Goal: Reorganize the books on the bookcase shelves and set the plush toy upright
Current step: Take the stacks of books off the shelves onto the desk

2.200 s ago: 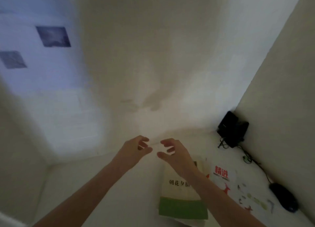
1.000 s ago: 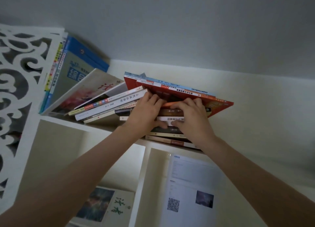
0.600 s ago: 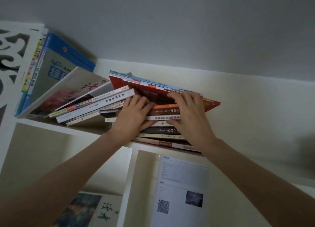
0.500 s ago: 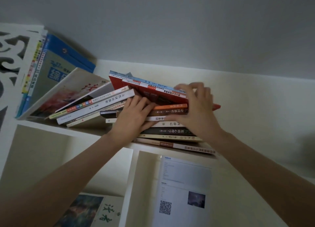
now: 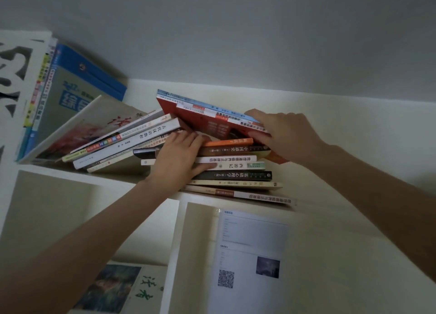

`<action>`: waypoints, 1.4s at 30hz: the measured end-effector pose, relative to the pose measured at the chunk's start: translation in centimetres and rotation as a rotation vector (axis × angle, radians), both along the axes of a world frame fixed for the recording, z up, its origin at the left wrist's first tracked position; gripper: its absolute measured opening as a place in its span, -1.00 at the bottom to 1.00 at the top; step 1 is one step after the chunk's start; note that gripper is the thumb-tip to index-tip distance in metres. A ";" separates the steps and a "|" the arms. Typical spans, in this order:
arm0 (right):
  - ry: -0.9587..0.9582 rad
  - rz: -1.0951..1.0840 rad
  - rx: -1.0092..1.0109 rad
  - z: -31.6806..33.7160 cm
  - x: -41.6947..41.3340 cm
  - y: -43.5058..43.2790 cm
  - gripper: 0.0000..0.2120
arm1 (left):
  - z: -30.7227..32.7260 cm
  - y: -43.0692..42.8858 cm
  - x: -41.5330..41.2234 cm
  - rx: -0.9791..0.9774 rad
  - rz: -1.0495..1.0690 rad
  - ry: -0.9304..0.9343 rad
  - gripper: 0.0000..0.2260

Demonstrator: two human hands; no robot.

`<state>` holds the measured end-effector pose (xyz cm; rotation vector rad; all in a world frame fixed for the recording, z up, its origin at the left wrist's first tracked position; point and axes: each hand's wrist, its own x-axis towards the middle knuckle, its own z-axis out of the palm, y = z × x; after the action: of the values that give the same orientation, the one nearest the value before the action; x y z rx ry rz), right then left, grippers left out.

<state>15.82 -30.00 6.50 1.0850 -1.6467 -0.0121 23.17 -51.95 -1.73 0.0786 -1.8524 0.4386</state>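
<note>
Reaching up to a white bookcase shelf [image 5: 354, 148], a person pinches the tilted red book [image 5: 212, 125] between the thumb and fingers of the right hand [image 5: 285, 134]. The left hand [image 5: 179, 159] lies flat, fingers straight, against the spines of the flat pile [image 5: 236, 175] beneath. Lifting carelessly could, I think, drag that overhanging pile off the edge or let the leaning books [image 5: 122, 139] slump. Spines read 西游记, 基础心理学, 中国通史; a sheet [image 5: 250, 247] below carries a QR code. No plush toy is visible.
</note>
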 end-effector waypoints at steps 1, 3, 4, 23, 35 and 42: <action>0.028 0.000 -0.014 -0.1 0.1 1.6 -0.58 | 0.0 0.2 -0.1 0.006 0.004 -0.012 -0.45; 0.083 0.025 -0.039 -0.7 0.5 5.2 -0.55 | 0.4 0.6 -0.2 0.033 -0.019 -0.043 -0.36; 0.095 0.030 -0.046 -1.4 0.5 7.0 -0.53 | 0.7 0.9 -0.3 0.028 -0.029 -0.056 -0.33; 0.056 -0.064 -0.270 -7.7 0.6 19.9 -0.64 | 1.4 7.8 0.4 -0.328 -0.050 0.004 -0.47; 0.024 -0.059 -0.273 -10.5 1.8 22.3 -0.65 | 1.3 17.1 0.8 0.188 -0.859 -0.028 -0.05; 0.005 -0.067 -0.324 -12.8 1.4 25.0 -0.71 | 1.9 20.4 0.9 -0.093 -0.800 0.010 -0.69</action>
<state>17.22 -4.98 -6.34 0.7822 -1.6132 0.2014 24.09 -31.57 0.16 -0.6994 -1.6861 -0.0397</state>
